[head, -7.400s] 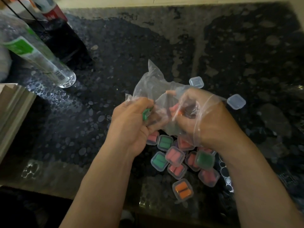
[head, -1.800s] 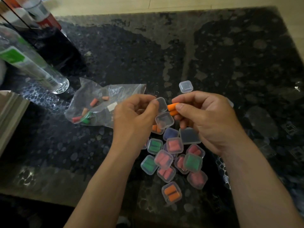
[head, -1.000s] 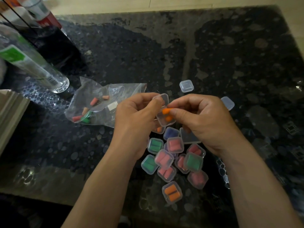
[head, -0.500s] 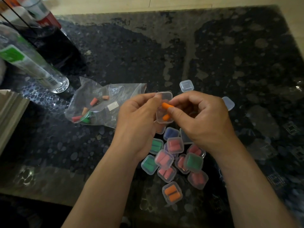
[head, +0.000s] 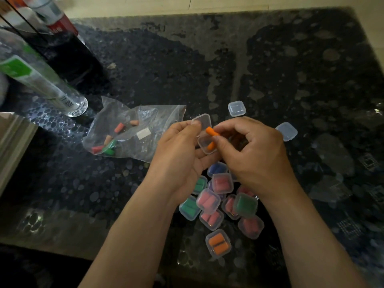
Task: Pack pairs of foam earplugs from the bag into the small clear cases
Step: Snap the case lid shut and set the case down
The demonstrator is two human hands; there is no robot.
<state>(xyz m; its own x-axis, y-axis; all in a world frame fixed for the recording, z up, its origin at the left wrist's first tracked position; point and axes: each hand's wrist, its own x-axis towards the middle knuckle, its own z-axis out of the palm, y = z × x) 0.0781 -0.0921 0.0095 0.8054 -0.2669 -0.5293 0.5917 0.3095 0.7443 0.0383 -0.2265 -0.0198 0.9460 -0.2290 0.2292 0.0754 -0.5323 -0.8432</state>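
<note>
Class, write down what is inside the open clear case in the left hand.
One orange earplug lies in the open case. The right hand pinches a second earplug above it, not yet inside. Its thumb hides the case's right edge.

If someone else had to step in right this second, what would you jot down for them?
Left hand holds an open case with one orange plug inside.
Right hand pinches the second plug just above it.
Bag, a few plugs inside, lies left on the table; two empty cases sit beyond the hands.
Done: a pile of filled cases near the wrists.
To do: seat the plug, shut the lid, fill the empties.
</note>
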